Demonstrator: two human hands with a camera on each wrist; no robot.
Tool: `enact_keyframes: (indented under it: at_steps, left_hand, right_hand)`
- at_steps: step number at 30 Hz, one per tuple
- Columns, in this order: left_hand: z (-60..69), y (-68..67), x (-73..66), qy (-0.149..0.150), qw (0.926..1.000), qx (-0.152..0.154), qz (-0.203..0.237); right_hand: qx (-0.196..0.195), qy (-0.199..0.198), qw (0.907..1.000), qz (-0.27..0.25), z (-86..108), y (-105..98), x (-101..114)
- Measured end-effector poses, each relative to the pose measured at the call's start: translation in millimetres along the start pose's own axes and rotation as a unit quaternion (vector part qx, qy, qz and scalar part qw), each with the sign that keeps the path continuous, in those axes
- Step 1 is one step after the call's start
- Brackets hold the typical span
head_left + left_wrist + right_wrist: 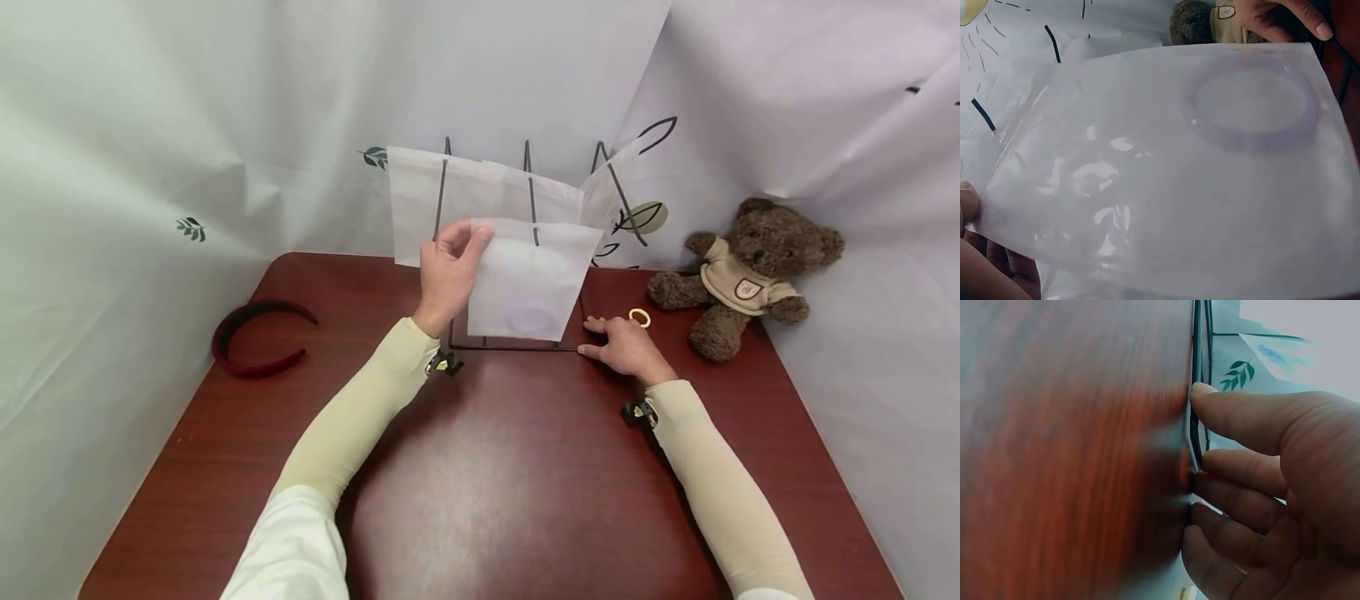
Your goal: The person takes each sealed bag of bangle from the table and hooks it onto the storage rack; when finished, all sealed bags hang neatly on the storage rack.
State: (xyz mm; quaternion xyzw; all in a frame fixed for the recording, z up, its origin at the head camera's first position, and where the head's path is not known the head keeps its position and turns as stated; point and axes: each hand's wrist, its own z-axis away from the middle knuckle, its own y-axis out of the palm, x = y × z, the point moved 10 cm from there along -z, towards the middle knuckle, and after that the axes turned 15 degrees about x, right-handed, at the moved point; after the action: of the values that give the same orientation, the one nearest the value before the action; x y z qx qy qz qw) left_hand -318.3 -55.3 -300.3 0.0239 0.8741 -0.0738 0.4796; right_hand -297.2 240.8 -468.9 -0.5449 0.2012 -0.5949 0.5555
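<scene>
My left hand (450, 271) pinches the upper left corner of a translucent zip bag (517, 279), held up in front of a black wire rack (517, 348). A pale purple ring-shaped bangle (1250, 140) shows through the bag's plastic, near its bottom. Behind it, another translucent bag (420, 200) hangs among the rack's upright prongs, and a further one (611, 179) stands at the right prong. My right hand (626, 346) is low at the rack's front right base corner, thumb and index finger gripping the wire close to the table. The bags hide much of the rack's middle.
A yellow ring (640, 317) lies on the table just beyond my right hand. Farther right sits a brown teddy bear (750, 275) in a beige shirt. At the left lies a dark red headband (258, 369). White curtains (150, 167) enclose the reddish-brown table (525, 467).
</scene>
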Motion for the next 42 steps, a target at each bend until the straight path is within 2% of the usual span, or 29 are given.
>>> enact_keyframes:
  at_steps: [6,9,12,18,24,34,42]
  left_hand:
    - [-12.7,-0.8,9.9,-0.038,0.9985,-0.002,-0.040]
    - [-20.9,-1.2,18.0,-0.053,0.9977,-0.006,-0.042]
    - [-29.4,-1.1,25.6,-0.054,0.9979,-0.009,-0.036]
    - [-41.0,0.4,32.9,-0.036,0.9991,-0.014,-0.017]
    - [-47.6,-2.2,35.6,-0.029,0.9989,-0.030,-0.019]
    - [-51.3,-3.4,33.4,-0.053,0.9972,-0.047,-0.024]
    - [-49.4,-2.8,33.3,-0.052,0.9978,-0.038,-0.018]
  right_hand:
    - [0.005,0.005,1.0000,-0.002,-0.6,0,0]
    - [0.005,0.005,1.0000,-0.004,-0.7,-1,1]
    - [0.004,0.005,1.0000,-0.005,-1.5,-3,0]
    - [0.002,0.008,0.9999,-0.006,-0.9,-5,-3]
    - [0.006,0.002,1.0000,-0.005,-3.4,-2,-2]
    - [0.000,0.002,1.0000,-0.004,-3.0,-3,-1]
    - [0.007,0.007,1.0000,-0.002,-3.9,-2,-3]
